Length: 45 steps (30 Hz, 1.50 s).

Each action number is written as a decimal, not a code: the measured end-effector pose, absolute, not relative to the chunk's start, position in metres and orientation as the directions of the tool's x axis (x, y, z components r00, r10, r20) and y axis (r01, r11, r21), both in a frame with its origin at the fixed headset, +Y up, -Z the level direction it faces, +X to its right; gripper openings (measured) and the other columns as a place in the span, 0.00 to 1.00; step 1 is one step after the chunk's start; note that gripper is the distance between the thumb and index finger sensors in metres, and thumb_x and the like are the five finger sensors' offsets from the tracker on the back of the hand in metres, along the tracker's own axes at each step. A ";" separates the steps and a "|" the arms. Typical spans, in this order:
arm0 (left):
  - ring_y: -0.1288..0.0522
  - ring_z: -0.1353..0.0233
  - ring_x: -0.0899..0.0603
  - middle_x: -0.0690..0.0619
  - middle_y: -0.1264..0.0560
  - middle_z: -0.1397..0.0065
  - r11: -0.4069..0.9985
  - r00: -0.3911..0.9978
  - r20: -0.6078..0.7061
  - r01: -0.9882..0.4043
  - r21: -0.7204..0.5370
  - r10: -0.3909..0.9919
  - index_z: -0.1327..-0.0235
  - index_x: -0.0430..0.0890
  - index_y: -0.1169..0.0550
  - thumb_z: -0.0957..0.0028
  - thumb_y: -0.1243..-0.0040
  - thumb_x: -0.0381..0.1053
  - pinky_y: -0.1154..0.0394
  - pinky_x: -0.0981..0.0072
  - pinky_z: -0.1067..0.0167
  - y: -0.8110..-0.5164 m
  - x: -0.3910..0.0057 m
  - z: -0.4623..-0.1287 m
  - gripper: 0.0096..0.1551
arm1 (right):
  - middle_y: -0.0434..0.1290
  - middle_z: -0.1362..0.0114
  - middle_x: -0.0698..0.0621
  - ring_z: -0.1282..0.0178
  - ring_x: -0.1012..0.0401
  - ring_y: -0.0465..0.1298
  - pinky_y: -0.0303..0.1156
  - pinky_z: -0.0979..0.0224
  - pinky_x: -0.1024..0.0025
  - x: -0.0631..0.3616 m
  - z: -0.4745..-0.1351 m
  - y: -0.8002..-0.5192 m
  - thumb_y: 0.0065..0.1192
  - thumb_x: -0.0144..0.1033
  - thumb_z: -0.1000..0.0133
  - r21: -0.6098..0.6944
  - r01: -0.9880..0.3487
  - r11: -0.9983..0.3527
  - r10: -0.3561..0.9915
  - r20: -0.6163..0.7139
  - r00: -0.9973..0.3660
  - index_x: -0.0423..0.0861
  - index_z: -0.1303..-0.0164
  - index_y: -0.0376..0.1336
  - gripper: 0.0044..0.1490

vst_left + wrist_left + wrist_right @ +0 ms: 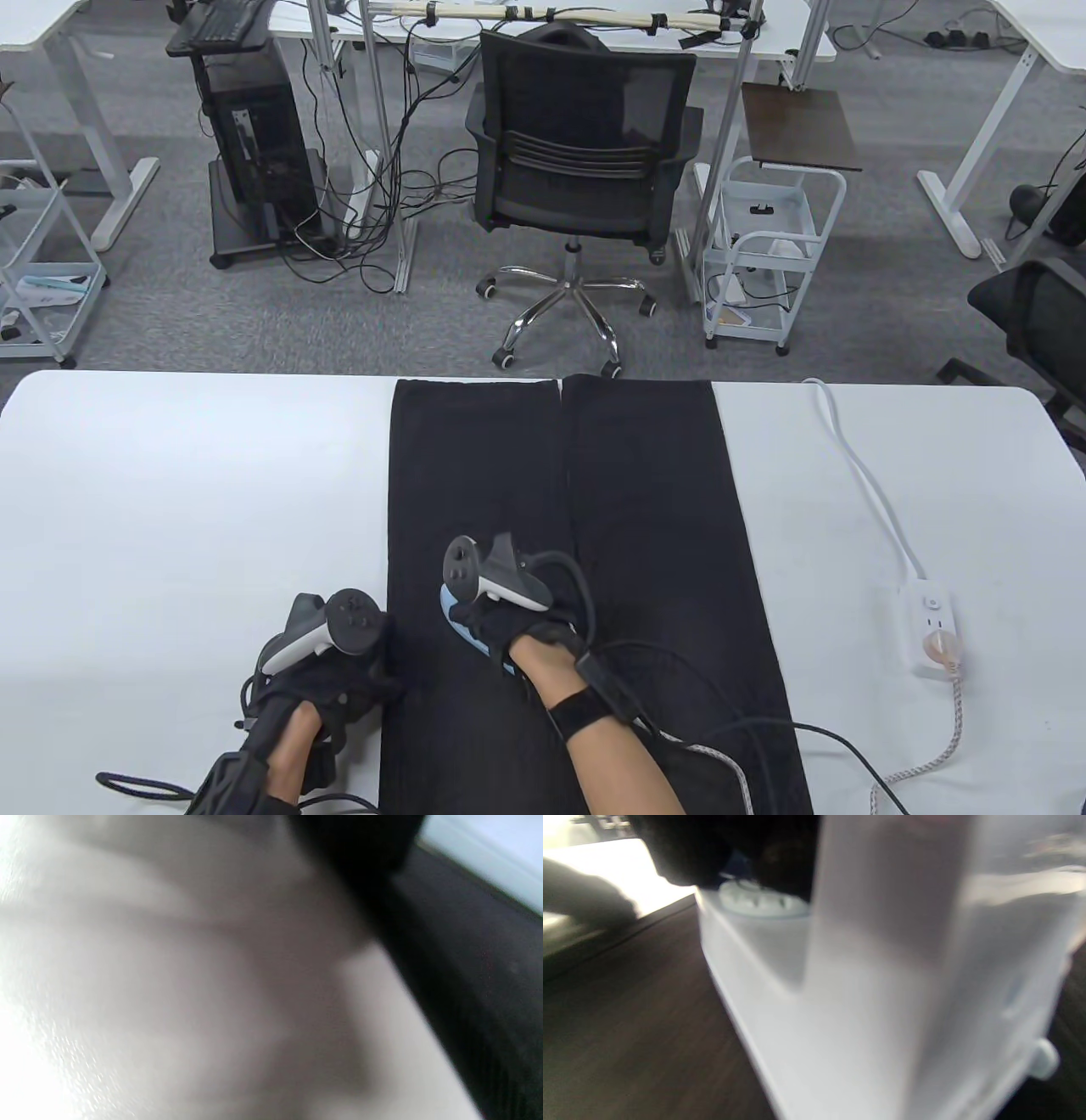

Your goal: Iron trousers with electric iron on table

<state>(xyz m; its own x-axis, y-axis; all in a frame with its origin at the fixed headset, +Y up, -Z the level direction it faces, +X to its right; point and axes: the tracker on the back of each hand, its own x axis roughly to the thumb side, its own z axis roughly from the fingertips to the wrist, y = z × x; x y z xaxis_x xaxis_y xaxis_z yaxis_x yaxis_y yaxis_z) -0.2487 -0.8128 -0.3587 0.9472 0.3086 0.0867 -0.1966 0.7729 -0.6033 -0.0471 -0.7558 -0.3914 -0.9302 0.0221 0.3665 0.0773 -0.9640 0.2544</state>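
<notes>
Right hand [509,624] grips the iron [462,624] on the trousers [645,509]; left hand [327,671] rests at their left edge, its grasp unclear.

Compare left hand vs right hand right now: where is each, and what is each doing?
The left hand rests at the left edge of the black trousers, partly on the white table, holding nothing visible; the right hand is over the left trouser leg, gripping the iron. The left hand sits nearer the table's front edge than the right. Both wear black gloves with a tracker on the back.
</notes>
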 end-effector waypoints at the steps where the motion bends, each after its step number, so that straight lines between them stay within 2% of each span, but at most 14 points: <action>1: 0.73 0.21 0.22 0.33 0.72 0.17 0.772 0.947 0.086 -0.198 -0.604 0.310 0.15 0.41 0.60 0.40 0.40 0.59 0.65 0.16 0.34 -0.813 -0.249 -0.358 0.58 | 0.76 0.60 0.62 0.69 0.68 0.80 0.82 0.56 0.62 -0.046 -0.376 -0.756 0.61 0.59 0.43 0.254 0.086 -0.963 0.023 0.396 -0.918 0.37 0.38 0.59 0.40; 9: 0.74 0.21 0.22 0.33 0.72 0.17 0.775 0.947 0.073 -0.209 -0.597 0.312 0.15 0.41 0.61 0.40 0.41 0.59 0.65 0.16 0.34 -0.814 -0.249 -0.356 0.58 | 0.76 0.60 0.62 0.69 0.68 0.80 0.82 0.56 0.62 -0.037 -0.271 -0.757 0.61 0.59 0.43 0.243 0.153 -0.958 0.027 0.605 -0.796 0.37 0.38 0.59 0.40; 13: 0.74 0.21 0.22 0.33 0.72 0.17 0.772 0.947 0.073 -0.209 -0.600 0.313 0.15 0.41 0.61 0.40 0.41 0.59 0.66 0.16 0.34 -0.814 -0.249 -0.356 0.58 | 0.76 0.60 0.62 0.69 0.69 0.80 0.82 0.56 0.63 -0.035 -0.252 -0.758 0.61 0.59 0.43 0.223 0.160 -0.962 0.018 0.633 -0.774 0.37 0.38 0.59 0.40; 16: 0.74 0.21 0.22 0.33 0.73 0.17 0.771 0.946 0.073 -0.210 -0.601 0.314 0.15 0.41 0.61 0.39 0.41 0.59 0.66 0.16 0.34 -0.813 -0.249 -0.355 0.58 | 0.76 0.61 0.62 0.69 0.68 0.80 0.82 0.57 0.62 -0.034 -0.257 -0.758 0.62 0.59 0.43 0.243 0.136 -0.961 0.047 0.624 -0.780 0.37 0.39 0.60 0.40; 21: 0.74 0.21 0.22 0.33 0.73 0.17 0.769 0.946 0.074 -0.208 -0.604 0.315 0.15 0.41 0.61 0.39 0.41 0.59 0.66 0.16 0.34 -0.813 -0.250 -0.355 0.58 | 0.76 0.61 0.61 0.70 0.68 0.80 0.83 0.58 0.63 -0.041 -0.289 -0.758 0.63 0.59 0.43 0.221 0.104 -0.970 0.045 0.579 -0.814 0.37 0.39 0.61 0.40; 27: 0.74 0.21 0.22 0.33 0.73 0.17 0.766 0.945 0.076 -0.208 -0.608 0.317 0.15 0.41 0.61 0.39 0.41 0.59 0.66 0.16 0.34 -0.813 -0.249 -0.356 0.58 | 0.76 0.62 0.62 0.70 0.68 0.80 0.83 0.58 0.63 -0.056 -0.369 -0.757 0.63 0.59 0.44 0.231 0.069 -0.971 0.052 0.480 -0.876 0.37 0.40 0.61 0.40; 36: 0.74 0.21 0.22 0.32 0.73 0.17 0.762 0.944 0.079 -0.208 -0.613 0.321 0.15 0.41 0.61 0.39 0.40 0.59 0.66 0.15 0.35 -0.813 -0.248 -0.358 0.58 | 0.76 0.62 0.62 0.71 0.68 0.80 0.83 0.59 0.63 -0.072 -0.463 -0.755 0.63 0.59 0.44 0.234 0.035 -0.972 0.044 0.322 -0.946 0.37 0.40 0.61 0.40; 40: 0.74 0.21 0.22 0.33 0.73 0.17 0.763 0.944 0.077 -0.211 -0.611 0.322 0.15 0.41 0.61 0.39 0.41 0.59 0.67 0.15 0.35 -0.813 -0.248 -0.358 0.58 | 0.76 0.62 0.62 0.71 0.68 0.80 0.83 0.58 0.62 -0.072 -0.484 -0.755 0.63 0.60 0.45 0.240 0.014 -0.971 0.045 0.239 -0.970 0.37 0.40 0.61 0.40; 45: 0.74 0.21 0.22 0.33 0.73 0.17 0.763 0.943 0.075 -0.213 -0.610 0.323 0.15 0.41 0.61 0.39 0.41 0.59 0.67 0.16 0.35 -0.813 -0.248 -0.358 0.58 | 0.76 0.62 0.62 0.71 0.69 0.80 0.83 0.58 0.63 -0.072 -0.481 -0.755 0.63 0.60 0.44 0.238 0.018 -0.971 0.034 0.213 -0.977 0.38 0.40 0.61 0.40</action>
<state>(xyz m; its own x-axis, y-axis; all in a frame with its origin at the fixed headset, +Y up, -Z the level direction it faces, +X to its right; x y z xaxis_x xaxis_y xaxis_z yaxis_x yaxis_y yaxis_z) -0.2482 -0.8135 -0.3581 0.9432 0.3234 0.0755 -0.2130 0.7635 -0.6097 -0.0719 -0.7547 -0.4813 -0.9766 0.0341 0.2125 0.0178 -0.9711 0.2379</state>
